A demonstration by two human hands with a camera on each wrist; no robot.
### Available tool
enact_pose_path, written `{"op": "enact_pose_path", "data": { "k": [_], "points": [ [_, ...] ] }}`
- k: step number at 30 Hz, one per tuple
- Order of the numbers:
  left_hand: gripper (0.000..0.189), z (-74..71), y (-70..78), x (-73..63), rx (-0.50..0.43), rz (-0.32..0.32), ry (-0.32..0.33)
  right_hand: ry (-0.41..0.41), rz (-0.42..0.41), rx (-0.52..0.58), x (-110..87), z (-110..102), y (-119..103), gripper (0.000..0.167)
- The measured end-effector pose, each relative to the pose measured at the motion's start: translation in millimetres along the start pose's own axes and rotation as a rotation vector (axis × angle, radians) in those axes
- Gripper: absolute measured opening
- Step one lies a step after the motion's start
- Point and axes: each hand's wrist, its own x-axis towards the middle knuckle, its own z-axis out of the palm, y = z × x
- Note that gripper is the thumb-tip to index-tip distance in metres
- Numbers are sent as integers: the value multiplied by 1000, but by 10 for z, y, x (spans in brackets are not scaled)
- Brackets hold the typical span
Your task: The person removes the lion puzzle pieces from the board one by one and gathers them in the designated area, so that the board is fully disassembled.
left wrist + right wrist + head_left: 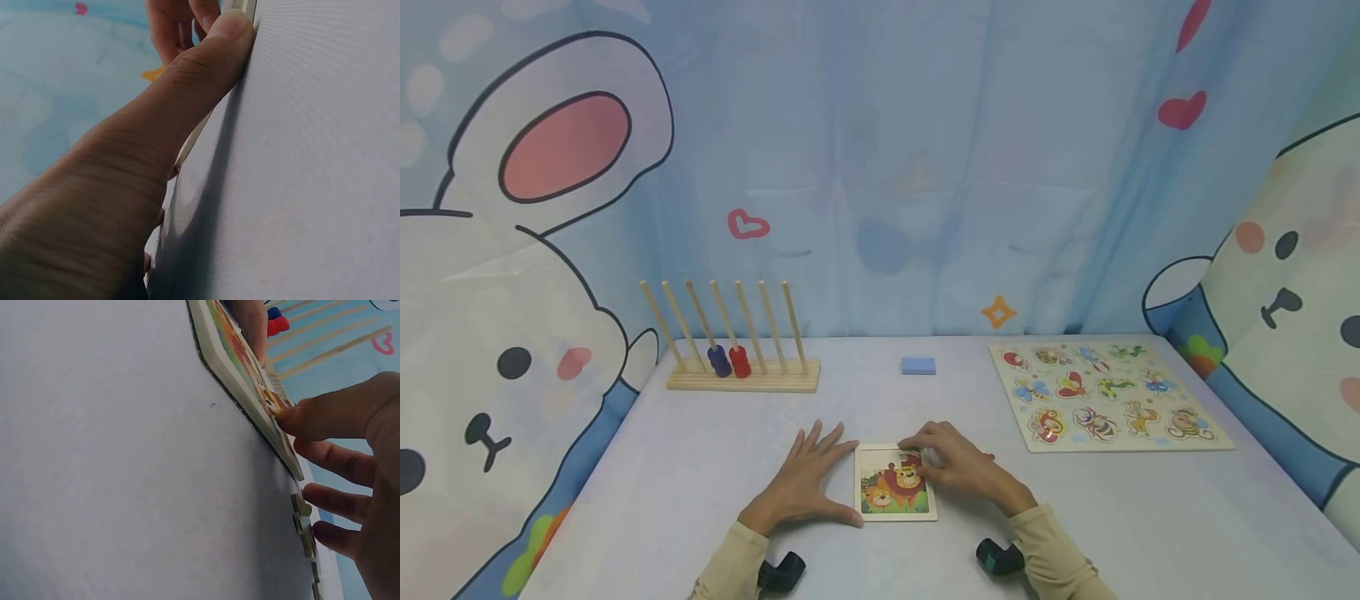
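A small square picture puzzle lies on the table, its wooden frame around a picture of lions on green. Toward its upper right corner, my right hand pinches a puzzle piece between thumb and index finger, against the board. The right wrist view shows the right thumb on that piece, partly hiding it. Fingers spread wide, my left hand steadies the puzzle's left side. Its thumb touches the lower left corner, and its index fingertip is at the upper left. Loose puzzle pieces lie beyond the board, near the right fingers.
A wooden peg stand with blue and red beads stands back left. A blue block lies behind the puzzle. To the right is a large insect puzzle board. Black devices sit by both wrists. A printed curtain hangs behind.
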Motion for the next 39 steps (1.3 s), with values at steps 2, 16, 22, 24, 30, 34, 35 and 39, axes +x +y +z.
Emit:
{"op": "enact_pose_path", "data": {
  "k": [2, 16, 22, 24, 30, 34, 35, 39],
  "points": [
    [107, -1, 0, 2, 0, -1, -2, 16, -12, -22, 3, 10, 10, 31],
    [107, 14, -12, -10, -8, 19, 16, 86, -22, 28, -45, -121, 90, 31],
    [107, 17, -19, -10, -7, 33, 30, 123, 26, 77, -162, -324, 179, 32],
    [107, 17, -19, -10, -6, 36, 31, 107, 68, 101, -207, -397, 216, 31],
    [107, 12, -17, -11, -6, 39, 25, 94, 162, 157, -328, -562, 334, 33],
    [108, 15, -17, -5, 0, 31, 22, 102, 176, 145, -405, -637, 411, 33],
    [108, 17, -18, -2, 4, 28, 20, 100, 175, 144, -425, -655, 429, 33],
    [108, 26, -18, 4, 1, 17, 20, 88, 193, 137, -504, -722, 514, 31]
  ]
}}
